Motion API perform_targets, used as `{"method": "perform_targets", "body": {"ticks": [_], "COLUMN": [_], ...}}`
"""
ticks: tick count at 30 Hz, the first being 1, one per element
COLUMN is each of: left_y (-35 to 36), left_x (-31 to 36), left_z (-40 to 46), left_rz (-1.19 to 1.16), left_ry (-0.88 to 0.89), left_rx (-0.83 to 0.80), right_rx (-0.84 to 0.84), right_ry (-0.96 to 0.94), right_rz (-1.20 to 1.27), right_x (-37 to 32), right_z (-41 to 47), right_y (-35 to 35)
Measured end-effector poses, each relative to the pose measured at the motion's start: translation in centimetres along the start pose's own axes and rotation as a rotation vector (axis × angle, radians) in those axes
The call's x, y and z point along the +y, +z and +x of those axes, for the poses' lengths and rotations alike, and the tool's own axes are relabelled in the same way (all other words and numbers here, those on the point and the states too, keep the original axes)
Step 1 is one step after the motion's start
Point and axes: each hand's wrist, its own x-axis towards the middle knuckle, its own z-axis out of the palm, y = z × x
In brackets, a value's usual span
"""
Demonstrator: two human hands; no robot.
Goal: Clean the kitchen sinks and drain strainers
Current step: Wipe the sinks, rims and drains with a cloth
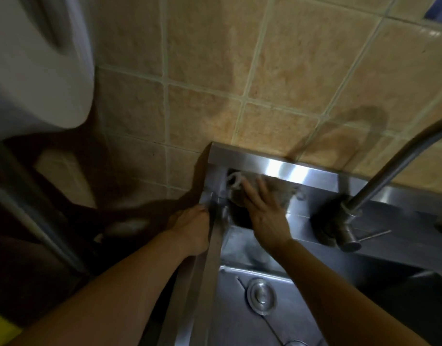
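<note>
A stainless steel sink (277,168) stands against the tiled wall. My right hand (263,212) lies flat with straight fingers on a grey-brown cloth (277,189), pressing it against the sink's back left corner ledge. My left hand (192,227) grips the sink's left rim, its fingers curled over the edge. Below, in the basin, a round metal drain strainer (261,295) sits in the floor of the sink with a thin chain running from it.
A curved metal faucet (380,178) with a side lever rises from the back ledge at the right. A white appliance (32,66) hangs on the wall at the upper left, with pipes under it. A second basin lies dark at the lower right.
</note>
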Motion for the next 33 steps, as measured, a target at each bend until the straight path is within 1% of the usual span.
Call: {"method": "perform_targets", "body": {"ticks": [2,4,5,7,9,11,12,14,17,19,22,24,26,28,30,31,33], "left_y": [0.2,0.3,0.3,0.3,0.3,0.5,0.6,0.6,0.4,0.3,0.4,0.5,0.7,0.9,0.9,1.1,1.4], "left_x": [0.0,-0.1,-0.1,-0.2,-0.2,-0.1,-0.1,0.3,0.5,0.5,0.1,-0.4,-1.2,-1.5,-1.8,-1.9,-2.2], "left_z": [0.2,0.5,0.5,0.4,0.4,0.5,0.6,0.6,0.4,0.0,-1.5,-2.6,-3.6,-4.0,-4.1,-4.2,-4.3], "left_rz": [0.039,0.049,0.045,0.056,0.065,0.065,0.068,0.079,0.103,0.122,0.150,0.155,0.110,0.063,0.068,0.080,0.083], "left_ry": [-0.009,-0.020,-0.021,-0.017,-0.030,-0.051,-0.058,-0.061,-0.061,-0.047,-0.042,-0.054,-0.079,-0.077,-0.065,-0.062,-0.069], "left_rx": [-0.012,-0.011,-0.009,-0.007,-0.013,-0.025,-0.032,-0.044,-0.046,-0.040,0.006,0.012,-0.001,-0.003,-0.012,-0.018,-0.026], "right_rx": [-0.117,-0.228,-0.256,-0.218,-0.221,-0.299,-0.358,-0.380,-0.325,-0.306,-0.361,-0.436,-0.430,-0.398,-0.381,-0.386,-0.430], "right_ry": [-0.094,-0.120,-0.111,-0.100,0.047,0.232,0.350,0.515,0.575,0.679,0.848,0.846,0.776,0.618,0.467,0.456,0.497], "right_rz": [-0.068,-0.049,-0.035,-0.044,-0.020,-0.054,-0.024,-0.003,-0.016,-0.030,0.019,-0.010,0.054,0.161,0.269,0.337,0.428], "right_x": [-1.7,-2.2,-2.0,-1.0,0.8,3.2,4.3,5.9,6.4,5.8,4.4,3.5,2.0,-0.6,-4.0,-5.3,-6.6], "right_z": [1.8,2.4,2.2,1.0,-0.9,-3.4,-4.6,-6.3,-6.2,-5.5,-5.3,-4.8,-3.2,-1.4,0.5,1.4,2.5], "right_y": [1.0,2.6,2.6,1.7,0.7,0.2,0.0,-0.9,-2.1,-2.5,-2.2,-1.9,-1.4,-0.8,0.3,0.7,1.3]}}
